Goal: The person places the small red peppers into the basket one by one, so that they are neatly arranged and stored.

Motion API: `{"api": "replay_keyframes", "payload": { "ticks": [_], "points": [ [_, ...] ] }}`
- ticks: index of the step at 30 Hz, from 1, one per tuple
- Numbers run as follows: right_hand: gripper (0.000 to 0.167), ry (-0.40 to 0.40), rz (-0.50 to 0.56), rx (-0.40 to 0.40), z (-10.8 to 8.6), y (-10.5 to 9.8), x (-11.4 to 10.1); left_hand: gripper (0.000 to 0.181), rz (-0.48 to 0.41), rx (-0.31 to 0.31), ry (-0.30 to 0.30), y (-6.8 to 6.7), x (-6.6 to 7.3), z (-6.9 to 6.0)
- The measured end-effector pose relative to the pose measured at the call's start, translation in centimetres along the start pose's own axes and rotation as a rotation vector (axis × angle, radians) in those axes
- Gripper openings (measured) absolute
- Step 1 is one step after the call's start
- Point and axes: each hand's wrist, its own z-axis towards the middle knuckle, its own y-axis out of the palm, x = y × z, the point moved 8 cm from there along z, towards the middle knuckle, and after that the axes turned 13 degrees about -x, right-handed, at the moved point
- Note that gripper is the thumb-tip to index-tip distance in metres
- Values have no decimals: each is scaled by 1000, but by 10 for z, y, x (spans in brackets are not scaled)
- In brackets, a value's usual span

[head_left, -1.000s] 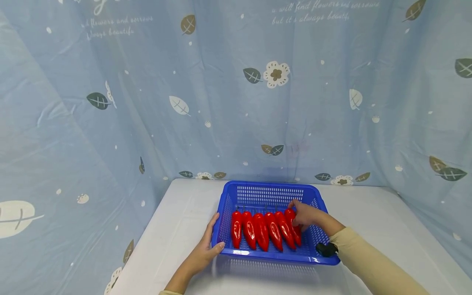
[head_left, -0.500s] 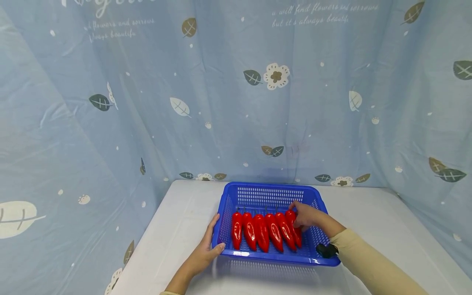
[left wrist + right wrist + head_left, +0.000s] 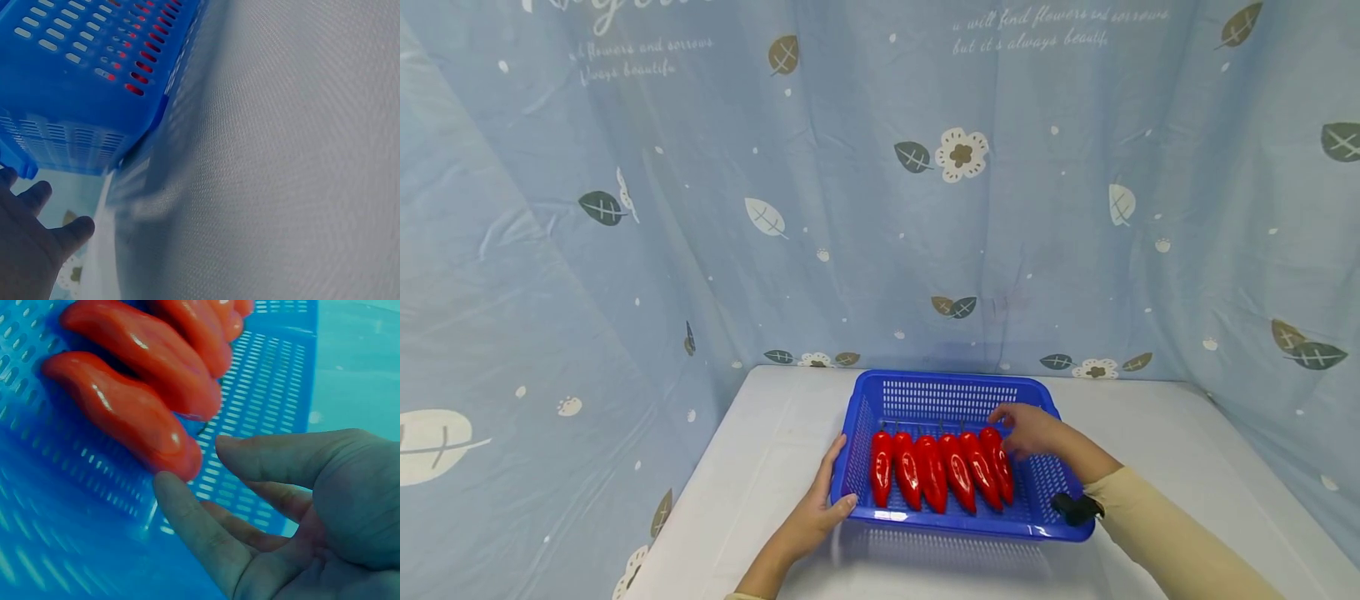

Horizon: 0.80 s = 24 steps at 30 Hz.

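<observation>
Several glossy red chili peppers (image 3: pixel 931 472) lie side by side in a row inside a blue plastic basket (image 3: pixel 955 523), stems toward the far wall. My right hand (image 3: pixel 1033 429) hovers over the basket's right part, beside the top of the rightmost pepper (image 3: pixel 997 467). In the right wrist view, thumb and fingers are spread apart, and the fingertip is close to that pepper (image 3: pixel 119 406); nothing is held. Against the basket's left side rests my left hand (image 3: pixel 812 508), its thumb at the near left corner. The left wrist view shows the left hand's fingers (image 3: pixel 74 236) extended by the basket wall.
The basket stands on a white-covered table (image 3: pixel 775 417). A blue curtain (image 3: pixel 865 225) with leaf and flower prints hangs behind and at the sides. A black wrist device (image 3: pixel 1077 508) sits at the right sleeve, over the basket's near right corner.
My right hand has let go of the rightmost pepper and drawn slightly up and right, uncovering more of it. The left hand and the basket stay in place.
</observation>
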Motion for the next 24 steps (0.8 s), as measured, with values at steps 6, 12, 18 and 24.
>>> {"api": "replay_keyframes", "payload": {
  "ticks": [6,12,18,24],
  "points": [
    [38,-53,83,9,-10,-7,0,89,-22,-1,-20,-3,-4,0],
    [37,-123,187,5,-22,-11,1,89,8,8,-6,-5,-3,0],
    [38,-159,253,4,-36,-16,9,87,24,-1,-13,-8,-3,-1],
    [46,-189,356,-6,-51,-25,28,76,-60,27,-14,-14,4,-1]
  ]
}}
